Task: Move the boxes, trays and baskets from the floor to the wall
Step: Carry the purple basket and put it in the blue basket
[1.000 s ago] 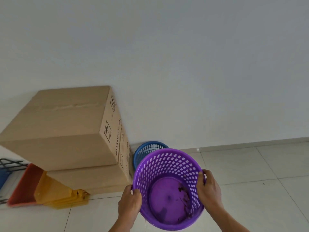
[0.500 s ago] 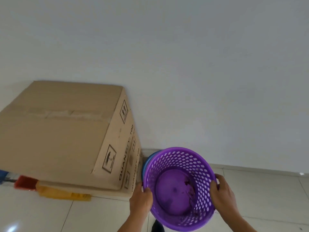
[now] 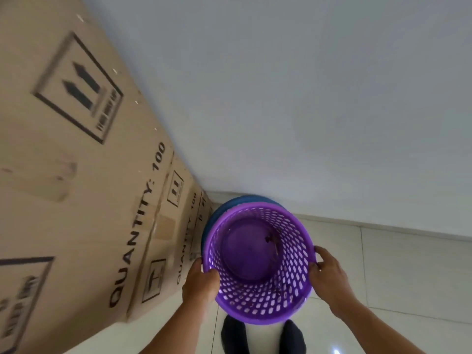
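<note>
Far left, two cardboard boxes, a big box [image 3: 76, 154] and a lower box [image 3: 166, 241] under it, stand with their far ends against the wall [image 3: 306, 98]. That part of the job looks done. No trays show in this view, so how they stand cannot be told.

Next comes the left hand [image 3: 200, 284], which grips the near-left rim of the purple basket [image 3: 258, 261], thumb hooked over the edge and fingers curled outside. Just beyond it, tucked between the lower box and the wall, sits a blue basket [image 3: 217, 215], already in place at the foot of the wall. Only an arc of its rim and side shows behind the purple one.

The purple basket is upright, mouth to the camera, held right over or just in front of the blue basket. Whether it has begun to nest inside or only hangs above cannot be told. A few dark scraps lie in its bottom. The right hand [image 3: 329, 279] clasps its right side, thumb at the rim and fingers wrapped round the mesh.

By my reading this basket is near the end of its trip but not yet set down or let go. The bare floor [image 3: 396, 264] to the right shows nothing else waiting.
</note>
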